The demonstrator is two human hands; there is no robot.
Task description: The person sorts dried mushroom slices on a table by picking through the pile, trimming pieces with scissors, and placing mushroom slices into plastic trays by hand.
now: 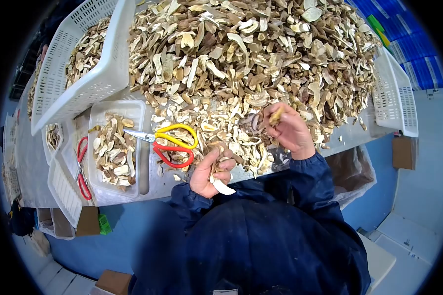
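My left hand point(211, 172) is closed around several mushroom slices at the table's front edge; a long white slice point(222, 187) sticks out below its fingers. My right hand point(289, 129) pinches a yellowish-brown piece point(276, 116) between thumb and fingers, above the front of the pile. A large heap of dried mushroom slices point(251, 54) covers the table behind both hands. Scissors with one yellow and one red handle point(174, 145) lie left of my left hand, their blades reaching over the rim of a clear tray point(142, 118) with slices point(114, 147) in it.
Red-handled scissors point(82, 169) lie left of the tray. A white basket point(91, 81) with slices stands at the back left, another basket point(403, 93) at the right. A white lid point(65, 194) leans at the left table edge. A lined box point(354, 177) sits below the table.
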